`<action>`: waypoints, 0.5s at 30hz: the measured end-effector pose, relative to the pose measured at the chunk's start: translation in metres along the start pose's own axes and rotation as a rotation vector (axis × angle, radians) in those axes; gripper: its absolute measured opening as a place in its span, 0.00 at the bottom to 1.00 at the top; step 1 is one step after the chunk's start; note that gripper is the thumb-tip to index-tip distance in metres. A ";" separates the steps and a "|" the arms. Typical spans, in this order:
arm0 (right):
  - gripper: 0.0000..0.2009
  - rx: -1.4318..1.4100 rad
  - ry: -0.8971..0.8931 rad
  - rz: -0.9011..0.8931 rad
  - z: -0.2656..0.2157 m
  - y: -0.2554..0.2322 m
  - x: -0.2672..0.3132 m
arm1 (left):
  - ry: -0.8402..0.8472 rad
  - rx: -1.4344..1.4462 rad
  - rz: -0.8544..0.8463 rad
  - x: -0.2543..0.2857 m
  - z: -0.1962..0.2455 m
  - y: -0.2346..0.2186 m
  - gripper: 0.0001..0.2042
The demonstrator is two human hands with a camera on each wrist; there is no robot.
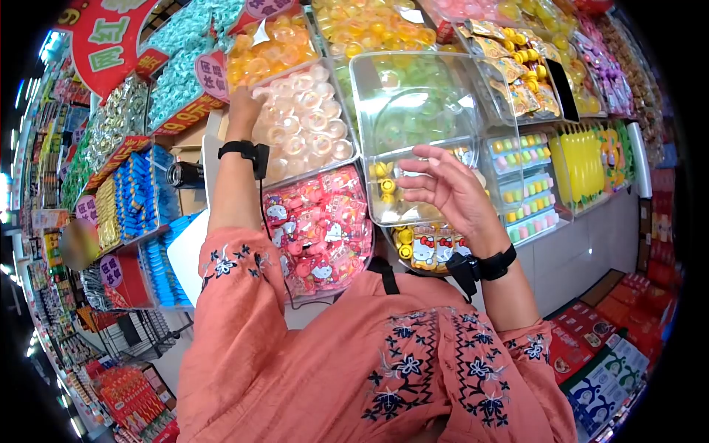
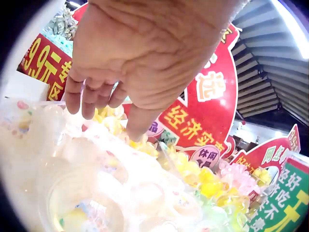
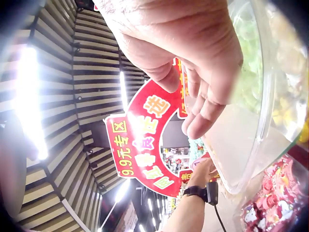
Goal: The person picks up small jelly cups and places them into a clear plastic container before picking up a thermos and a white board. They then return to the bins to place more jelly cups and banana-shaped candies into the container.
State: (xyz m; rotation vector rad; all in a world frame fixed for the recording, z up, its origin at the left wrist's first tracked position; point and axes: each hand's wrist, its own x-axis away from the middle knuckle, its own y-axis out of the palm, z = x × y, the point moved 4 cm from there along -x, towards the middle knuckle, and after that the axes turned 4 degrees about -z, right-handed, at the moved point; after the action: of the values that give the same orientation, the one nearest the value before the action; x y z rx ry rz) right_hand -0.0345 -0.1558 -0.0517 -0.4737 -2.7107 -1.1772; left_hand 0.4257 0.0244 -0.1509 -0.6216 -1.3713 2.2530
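My left hand [image 1: 246, 109] reaches to the far left corner of a clear bin of whitish jelly cups [image 1: 306, 122]. In the left wrist view its fingers [image 2: 89, 99] point down loosely over the cups, and nothing shows in its grasp. My right hand [image 1: 450, 192] hovers palm-up with loosely bent, spread fingers, holding nothing. It overlaps a large clear plastic lid [image 1: 413, 70] tilted over the green jelly cups [image 1: 443, 111]. In the right wrist view the clear plastic edge [image 3: 263, 111] runs beside that hand.
Pink cartoon-printed packets [image 1: 321, 229] fill the bin nearest my body. Orange jelly cups [image 1: 269, 48] lie behind the whitish ones. Yellow-capped packs [image 1: 425, 247] sit under the lid's near edge. Blue packets [image 1: 136, 188] and a shopping cart [image 1: 136, 332] are at left.
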 end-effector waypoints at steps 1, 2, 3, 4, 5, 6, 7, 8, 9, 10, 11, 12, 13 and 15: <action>0.18 0.008 -0.003 0.001 -0.002 0.000 0.002 | -0.003 0.058 0.022 0.001 0.009 -0.014 0.28; 0.19 0.006 -0.011 -0.006 -0.003 -0.002 0.004 | -0.023 0.136 0.041 0.003 0.016 -0.029 0.27; 0.19 0.004 -0.018 -0.012 -0.005 -0.004 0.005 | -0.042 0.214 0.059 0.010 0.038 -0.056 0.26; 0.19 0.002 -0.025 -0.017 -0.008 -0.007 0.006 | -0.061 0.292 0.077 0.015 0.048 -0.069 0.25; 0.19 0.010 -0.039 -0.011 -0.012 -0.011 0.008 | -0.054 0.181 0.217 0.002 0.031 -0.069 0.21; 0.18 0.018 -0.054 -0.005 -0.015 -0.015 0.010 | 0.003 0.249 0.184 0.004 0.042 -0.080 0.21; 0.18 0.025 -0.067 0.005 -0.018 -0.019 0.012 | 0.060 0.317 0.148 0.009 0.061 -0.101 0.21; 0.18 0.033 -0.088 0.006 -0.021 -0.023 0.014 | 0.119 0.387 0.109 0.016 0.081 -0.119 0.21; 0.17 0.042 -0.112 0.017 -0.025 -0.029 0.016 | 0.147 0.435 0.199 0.028 0.100 -0.127 0.21; 0.17 0.051 -0.139 0.038 -0.030 -0.037 0.021 | 0.178 0.491 0.281 0.042 0.120 -0.131 0.20; 0.15 0.063 -0.176 0.062 -0.036 -0.043 0.025 | 0.262 0.509 0.211 0.052 0.138 -0.137 0.21; 0.15 0.051 -0.210 0.075 -0.041 -0.051 0.031 | 0.250 0.707 0.092 0.071 0.177 -0.144 0.20; 0.15 0.041 -0.249 0.083 -0.048 -0.059 0.035 | 0.268 0.730 0.034 0.089 0.208 -0.146 0.19; 0.14 0.058 -0.340 0.139 -0.062 -0.070 0.045 | 0.344 0.736 -0.113 0.112 0.261 -0.142 0.19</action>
State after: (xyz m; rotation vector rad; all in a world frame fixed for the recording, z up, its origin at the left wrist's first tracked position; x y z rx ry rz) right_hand -0.0997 -0.2357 -0.0459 -0.9127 -2.9196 -1.0627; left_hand 0.2027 -0.0366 0.0674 -0.5990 -0.3519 2.2029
